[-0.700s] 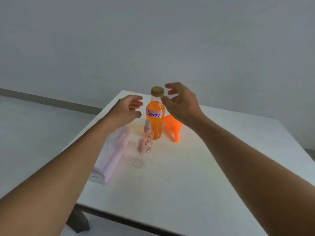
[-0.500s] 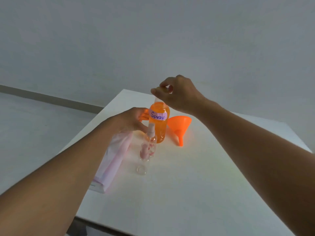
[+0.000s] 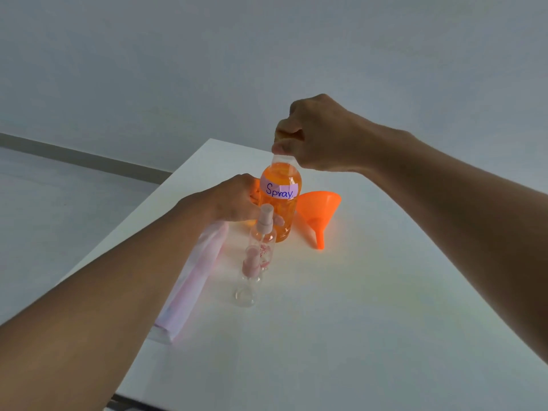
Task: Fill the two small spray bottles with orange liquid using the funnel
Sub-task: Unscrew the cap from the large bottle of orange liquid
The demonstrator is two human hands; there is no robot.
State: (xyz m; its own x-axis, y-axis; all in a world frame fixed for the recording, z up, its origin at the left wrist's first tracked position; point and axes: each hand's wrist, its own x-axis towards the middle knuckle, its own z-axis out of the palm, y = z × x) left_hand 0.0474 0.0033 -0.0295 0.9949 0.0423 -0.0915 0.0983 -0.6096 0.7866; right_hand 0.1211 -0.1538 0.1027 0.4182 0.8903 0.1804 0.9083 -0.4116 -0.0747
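A clear bottle of orange liquid [image 3: 281, 203] with a "Spray" label stands near the far side of the white table [image 3: 355, 321]. My left hand [image 3: 237, 203] wraps around its body from the left. My right hand [image 3: 314, 134] is closed over its cap from above, hiding the cap. Two small clear spray bottles with pink tops stand in front of it: one [image 3: 264, 232] right by the big bottle, the other [image 3: 250, 268] nearer me. An orange funnel [image 3: 318, 215] lies on its side just right of the big bottle.
A pink-and-white folded packet [image 3: 192, 280] lies along the table's left edge beside the small bottles. The left table edge drops to a grey floor. A plain wall rises behind the table.
My left hand closed around the bottle's body and my right hand came down onto the cap and gripped it. The view tilted, so the table sits lower in the frame.
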